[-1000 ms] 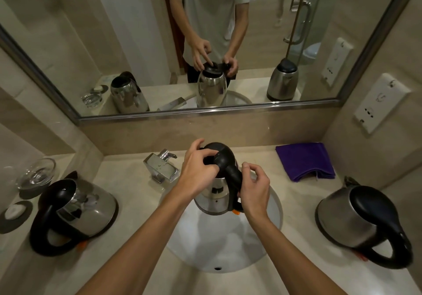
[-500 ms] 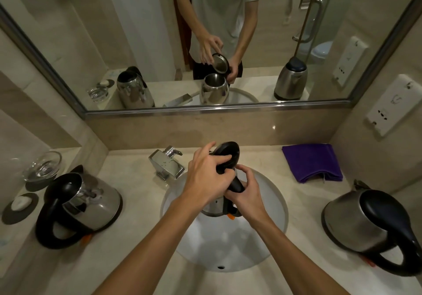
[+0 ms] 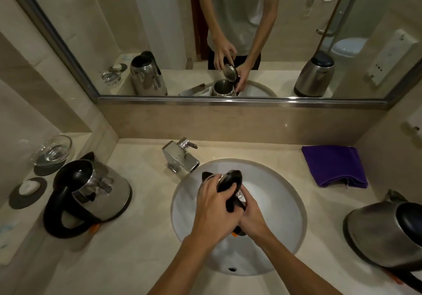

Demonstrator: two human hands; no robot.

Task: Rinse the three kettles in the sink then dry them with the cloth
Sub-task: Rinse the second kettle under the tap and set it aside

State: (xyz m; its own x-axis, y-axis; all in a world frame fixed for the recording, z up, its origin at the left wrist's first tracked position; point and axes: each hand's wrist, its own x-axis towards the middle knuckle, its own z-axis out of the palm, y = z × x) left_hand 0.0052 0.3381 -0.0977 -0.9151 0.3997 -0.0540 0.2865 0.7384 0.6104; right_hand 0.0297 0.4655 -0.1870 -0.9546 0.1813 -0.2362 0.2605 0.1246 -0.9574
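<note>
Fingers (image 3: 225,186) of the left hand (image 3: 211,205) curl over the black lid (image 3: 230,179) of the middle kettle (image 3: 237,203), clamped on its edge and holding it swung up; the mirror (image 3: 159,32) along the top of the frame shows that lid raised and the steel mouth open beneath it. The right hand (image 3: 252,217) is wrapped tightly round the kettle's black handle (image 3: 233,204), just below and right of the left hand, the two hands touching. This kettle is inside the white sink basin (image 3: 280,203) at the centre of the frame, most of its body hidden behind the hands.

A second steel kettle (image 3: 98,194) stands on the beige counter (image 3: 141,237) at the left, its lid open and its black handle toward the lower left. A third kettle (image 3: 383,235) stands at the right edge with its lid closed. The folded purple cloth (image 3: 333,165) lies on the counter at the upper right, well apart from the sink. A chrome tap (image 3: 179,157) sits just beside the basin's upper left rim. On the ledge at the far left are a glass dish (image 3: 53,149) and a small white soap (image 3: 28,187) on a dark coaster.
</note>
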